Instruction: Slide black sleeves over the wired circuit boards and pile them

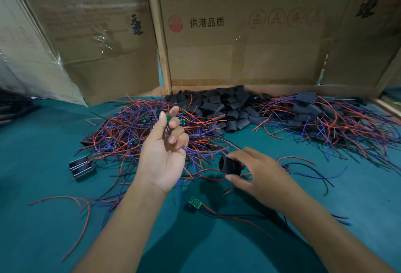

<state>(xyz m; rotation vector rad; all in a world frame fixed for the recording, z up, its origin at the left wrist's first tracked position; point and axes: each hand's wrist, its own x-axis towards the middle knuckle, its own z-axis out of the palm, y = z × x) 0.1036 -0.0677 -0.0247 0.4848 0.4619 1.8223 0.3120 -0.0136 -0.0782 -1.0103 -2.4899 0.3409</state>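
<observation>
- The left hand (pixel 161 155), palm up near the centre, pinches a small green circuit board (pixel 169 118) between thumb and fingers, its red and blue wires trailing down.
- The right hand (pixel 258 177), at 4 o'clock from it, grips one black tubular sleeve (pixel 230 165).
- One loose green wired board (pixel 194 202) lies on the teal worktop (pixel 43 218) at 6 o'clock.
- Three piles stand behind: unsleeved wired boards (pixel 130 129) at 10 o'clock, empty black sleeves (pixel 219 105) at 12, sleeved boards (pixel 321 118) at 2; too many to count.
- Printed cardboard boxes (pixel 238 45) line the back.
</observation>
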